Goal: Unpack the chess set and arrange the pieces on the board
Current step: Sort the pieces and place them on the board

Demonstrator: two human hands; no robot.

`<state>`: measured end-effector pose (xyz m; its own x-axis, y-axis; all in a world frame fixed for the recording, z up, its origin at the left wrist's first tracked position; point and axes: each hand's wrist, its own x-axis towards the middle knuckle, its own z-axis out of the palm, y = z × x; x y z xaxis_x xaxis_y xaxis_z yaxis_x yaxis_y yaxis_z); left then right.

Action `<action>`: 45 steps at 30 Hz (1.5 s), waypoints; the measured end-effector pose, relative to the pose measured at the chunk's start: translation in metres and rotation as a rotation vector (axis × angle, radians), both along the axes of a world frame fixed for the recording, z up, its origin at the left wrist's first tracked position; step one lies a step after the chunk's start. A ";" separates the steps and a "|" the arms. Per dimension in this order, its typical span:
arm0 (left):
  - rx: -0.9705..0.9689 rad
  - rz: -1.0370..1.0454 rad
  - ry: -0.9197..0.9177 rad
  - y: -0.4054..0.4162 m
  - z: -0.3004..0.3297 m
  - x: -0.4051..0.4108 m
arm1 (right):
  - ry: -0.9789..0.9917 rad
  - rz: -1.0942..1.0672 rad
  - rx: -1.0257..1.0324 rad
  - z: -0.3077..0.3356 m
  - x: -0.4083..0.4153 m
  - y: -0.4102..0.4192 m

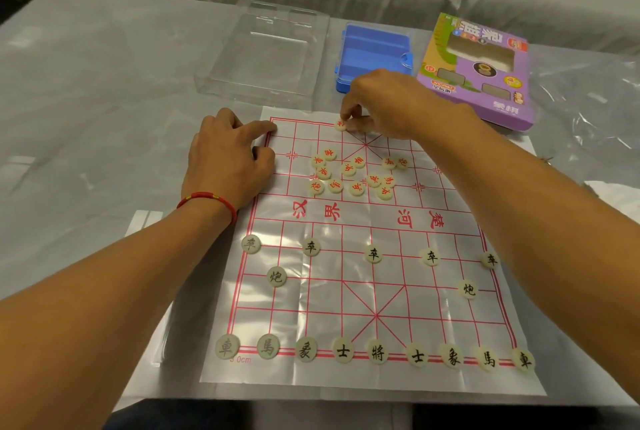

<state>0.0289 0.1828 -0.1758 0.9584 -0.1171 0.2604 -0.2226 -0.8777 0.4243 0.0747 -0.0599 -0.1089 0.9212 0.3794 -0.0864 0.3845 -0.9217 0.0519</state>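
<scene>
Right hand (388, 102) pinches round red-marked piece (341, 124) at far edge of glossy board sheet (346, 291); left hand (228, 156), fingers relaxed, presses far-left corner. Loose red pieces (353, 173) clustered between.

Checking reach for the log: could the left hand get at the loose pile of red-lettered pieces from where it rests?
Probably yes. The left hand rests on the board's far-left edge, just left of the red pieces, with only bare board between them.
</scene>
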 end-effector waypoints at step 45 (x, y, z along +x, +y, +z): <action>0.010 -0.008 -0.003 0.000 0.001 -0.001 | -0.011 -0.106 0.333 -0.009 0.005 0.027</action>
